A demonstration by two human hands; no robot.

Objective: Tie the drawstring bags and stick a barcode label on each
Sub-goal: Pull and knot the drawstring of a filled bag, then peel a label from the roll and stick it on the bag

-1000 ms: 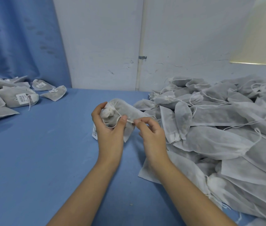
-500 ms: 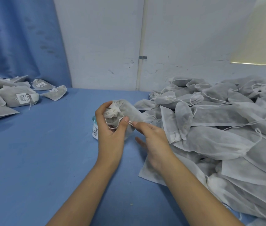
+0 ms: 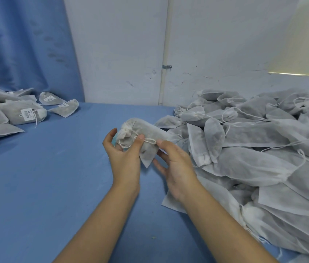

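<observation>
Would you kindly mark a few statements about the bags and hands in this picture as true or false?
1. The left hand holds a drawstring bag with a cinched neck. True.
2. The pile on the right shows barcode labels. False: none show there; the labelled bags lie at far left.
3. The table is blue. True.
4. The left thumb is clear of the drawstring. False: it presses on it.
</observation>
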